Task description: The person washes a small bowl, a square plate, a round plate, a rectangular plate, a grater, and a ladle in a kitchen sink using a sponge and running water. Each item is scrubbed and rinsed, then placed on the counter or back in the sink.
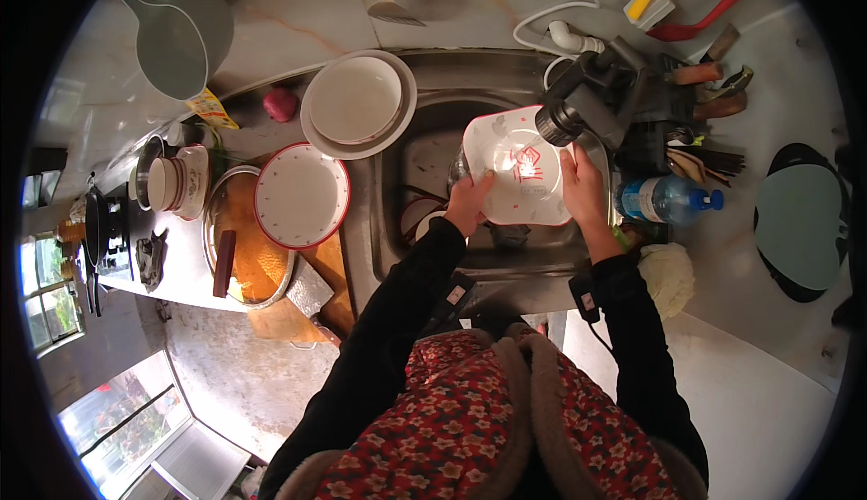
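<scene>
Over the sink (390, 245), a squarish white plate (510, 139) with a red rim and a red design in its middle is held tilted. My left hand (468, 204) grips its lower left edge, with the thumb on the upper face. At its right side my right hand (582, 188) holds the edge, thumb also on top. The fingers under the plate are hidden. Just above the plate's right corner hangs a dark faucet (591, 93), its round head overlapping the corner; whether they touch I cannot tell. Below my left hand, more dishes (421, 214) lie in the sink, partly covered.
Stacked white plates (357, 98) and a red-rimmed plate (302, 195) stand left of the sink. A wide pot (262, 270) and a cleaver (309, 290) on a cutting board (333, 261) are further left. At right are a blue-capped bottle (668, 200) and a knife holder (668, 93).
</scene>
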{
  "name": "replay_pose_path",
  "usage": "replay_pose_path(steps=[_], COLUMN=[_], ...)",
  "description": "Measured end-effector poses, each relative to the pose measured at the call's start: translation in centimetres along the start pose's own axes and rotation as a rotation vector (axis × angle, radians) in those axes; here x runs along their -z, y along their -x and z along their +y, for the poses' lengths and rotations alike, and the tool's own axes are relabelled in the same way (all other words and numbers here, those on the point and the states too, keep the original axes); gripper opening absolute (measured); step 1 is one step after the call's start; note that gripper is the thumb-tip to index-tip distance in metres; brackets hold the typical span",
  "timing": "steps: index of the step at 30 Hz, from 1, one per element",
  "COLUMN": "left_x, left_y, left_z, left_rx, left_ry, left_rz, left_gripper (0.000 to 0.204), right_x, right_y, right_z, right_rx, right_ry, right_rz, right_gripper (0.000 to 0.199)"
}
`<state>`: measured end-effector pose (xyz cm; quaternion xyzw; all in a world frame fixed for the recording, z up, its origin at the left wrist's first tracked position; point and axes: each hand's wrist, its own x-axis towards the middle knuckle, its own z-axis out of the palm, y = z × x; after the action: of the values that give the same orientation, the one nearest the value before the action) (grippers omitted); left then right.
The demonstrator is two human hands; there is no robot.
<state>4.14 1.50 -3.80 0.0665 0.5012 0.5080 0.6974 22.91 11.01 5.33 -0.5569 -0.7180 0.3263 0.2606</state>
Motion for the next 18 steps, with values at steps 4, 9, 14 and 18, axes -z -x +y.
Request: replay_pose_path(steps=[4, 9, 14, 18], left_x=[-1.3, -1.7, -1.8, 0.3], left_y=[1.2, 5.6, 7.4, 9.3], left_z=[1.9, 5.1, 5.9, 5.6], left_rx=[-0.174, -0.162, -0.641, -0.833], left_ry=[0.152, -0.131, -0.989, -1.123], left_rz=[-0.125, -0.14, 0.143, 0.358], left_gripper=[0.039, 0.044, 0.038, 0.033], right_x=[-1.0, -4.3, -9.8, -12.1], right_y=[0.3, 0.9, 2.8, 3.1], right_z=[1.5, 4.8, 4.9, 3.7], right_rx=[-0.083, -0.391, -0.665, -0.674], right_ry=[-0.162, -0.9, -0.961, -0.722], right_rz=[0.156, 0.113, -0.21, -0.418], right_gripper=[0.032, 0.039, 0.048, 0.047])
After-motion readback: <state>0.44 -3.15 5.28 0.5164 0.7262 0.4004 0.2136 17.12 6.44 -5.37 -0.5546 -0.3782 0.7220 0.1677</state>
